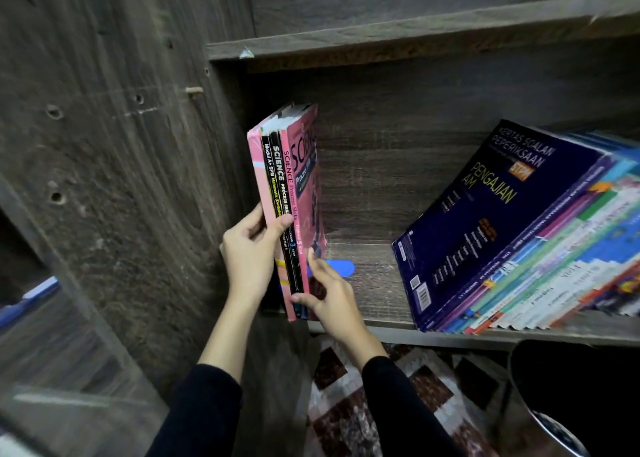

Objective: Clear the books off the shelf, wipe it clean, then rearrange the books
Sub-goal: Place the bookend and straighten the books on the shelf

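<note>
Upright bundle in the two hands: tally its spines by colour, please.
In the upright bundle, held by the left hand and the right hand:
Pink spines: 2
Black spines: 2
Total: 4 spines showing; a thinner book hidden between them cannot be ruled out.

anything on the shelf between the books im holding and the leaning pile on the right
Only a small blue object, on the shelf board just right of the held books, partly behind the right hand. Nothing else shows before the leaning pile.
</note>
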Motion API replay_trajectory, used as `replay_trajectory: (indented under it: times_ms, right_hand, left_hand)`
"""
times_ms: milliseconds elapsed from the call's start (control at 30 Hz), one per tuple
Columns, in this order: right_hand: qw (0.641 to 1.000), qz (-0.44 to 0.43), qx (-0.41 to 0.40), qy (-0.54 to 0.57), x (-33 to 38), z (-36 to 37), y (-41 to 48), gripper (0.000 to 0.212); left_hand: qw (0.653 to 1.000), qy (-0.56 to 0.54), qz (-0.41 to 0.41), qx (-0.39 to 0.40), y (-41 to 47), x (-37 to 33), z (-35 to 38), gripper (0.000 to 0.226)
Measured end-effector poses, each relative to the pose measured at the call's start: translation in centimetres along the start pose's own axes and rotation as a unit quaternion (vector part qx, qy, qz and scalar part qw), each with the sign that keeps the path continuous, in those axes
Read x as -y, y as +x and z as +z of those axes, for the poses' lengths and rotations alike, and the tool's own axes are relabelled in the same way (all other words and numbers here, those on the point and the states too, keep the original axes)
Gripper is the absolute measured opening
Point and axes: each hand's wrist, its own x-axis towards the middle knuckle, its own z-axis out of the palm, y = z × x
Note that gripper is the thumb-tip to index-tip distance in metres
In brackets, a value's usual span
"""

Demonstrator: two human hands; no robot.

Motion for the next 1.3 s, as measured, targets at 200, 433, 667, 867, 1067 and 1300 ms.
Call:
replay_trajectory:
  times_ms: [200,433,667,867,1067,1300]
  right_hand:
    - [1.0,0.007,-0.014,0.004,0.3,1.1,0.2,0.084]
    - [1.0,0.016,0.007,0.019,0.2,0.9,0.2,0.085]
    - [0.999,0.018,0.028,0.006,0.4,0.6,0.2,0.087]
    - [0.999,0.026,0.042,0.014,0.4,0.6,0.1,0.087]
    - [0.999,0.014,0.033,0.033,0.4,-0.1,0.3,0.084]
    - [0.989,-0.021,-0.034,0.145,2.2,-0.5,-0.1,0.077]
  left_hand:
    - [0.998,0.022,0.004,-0.067,-0.3,0.9,0.4,0.026]
    - [0.993,0.009,-0.015,-0.116,-0.5,1.6,1.0,0.022]
    - [0.988,-0.032,-0.048,-0.14,-0.5,2.5,1.3,0.036]
    - [0.991,-0.056,-0.074,-0.102,-0.6,2.4,0.9,0.035]
    - [0.988,-0.033,-0.12,-0.092,-2.1,4.1,0.4,0.031]
    - [0.979,0.073,-0.172,-0.075,-4.6,6.0,0.1,0.039]
